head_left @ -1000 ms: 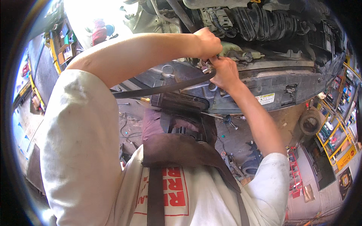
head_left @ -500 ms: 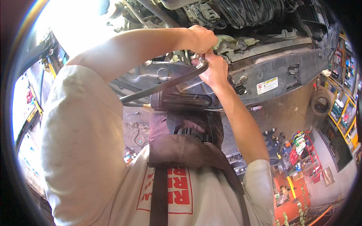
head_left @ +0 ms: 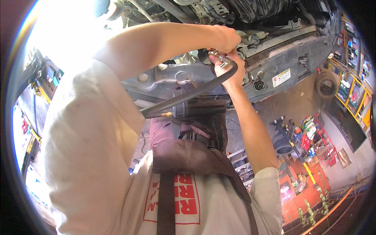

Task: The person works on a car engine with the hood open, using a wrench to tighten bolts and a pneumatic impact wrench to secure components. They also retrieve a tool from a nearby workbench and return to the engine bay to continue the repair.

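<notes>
Both of my hands are over the front of an open car engine bay. My right hand (head_left: 234,72) is closed around a metal hose fitting (head_left: 224,60), its thumb along the fitting. From there a thick black hose (head_left: 188,91) curves down and left, passing behind my left sleeve. My left hand (head_left: 228,38) is closed just above the right one, knuckles up; what its fingers hold is hidden. Below the hose is a dark cylindrical part (head_left: 203,105) with a brass fitting (head_left: 167,114) beside its left end.
The car's grey front panel (head_left: 290,64) carries a label, with a black ribbed engine part (head_left: 254,9) behind it. At right are a tyre (head_left: 326,84), yellow-framed shelves (head_left: 348,98) and a red rack (head_left: 326,141) by assorted goods. Bright glare covers the upper left.
Both hands and the held hose end have shifted right in the picture. More of the metal fitting now shows beside my right hand. The view has also moved slightly.
</notes>
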Motion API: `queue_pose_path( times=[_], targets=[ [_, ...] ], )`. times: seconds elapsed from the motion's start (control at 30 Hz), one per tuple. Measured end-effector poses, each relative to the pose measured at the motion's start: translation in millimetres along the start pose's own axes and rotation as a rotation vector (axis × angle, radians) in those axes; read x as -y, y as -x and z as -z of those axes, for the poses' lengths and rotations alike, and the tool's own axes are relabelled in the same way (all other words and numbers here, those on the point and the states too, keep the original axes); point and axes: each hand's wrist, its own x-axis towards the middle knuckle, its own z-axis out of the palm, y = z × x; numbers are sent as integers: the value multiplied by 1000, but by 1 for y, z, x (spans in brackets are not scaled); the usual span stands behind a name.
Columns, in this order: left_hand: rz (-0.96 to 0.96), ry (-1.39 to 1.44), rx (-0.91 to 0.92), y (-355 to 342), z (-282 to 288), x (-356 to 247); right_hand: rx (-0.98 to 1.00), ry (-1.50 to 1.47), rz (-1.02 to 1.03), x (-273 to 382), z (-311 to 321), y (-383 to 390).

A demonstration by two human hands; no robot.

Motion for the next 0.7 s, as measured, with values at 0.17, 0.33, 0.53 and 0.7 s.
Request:
queue_pose_path(
  times=[0.17, 0.33, 0.53, 0.7],
  targets=[
    [-6, 15, 3, -1, -1, 2, -26, -40, -33, 4, -3, 0],
    [36, 45, 23, 9, -2, 8, 11, 87, 112, 2, 5, -3],
    [166, 108, 93, 15, -3, 4, 93, 96, 102, 2, 8, -8],
    [188, 112, 49, 14, -6, 1, 24, 91, -2, 2, 2, -4]
  ],
)
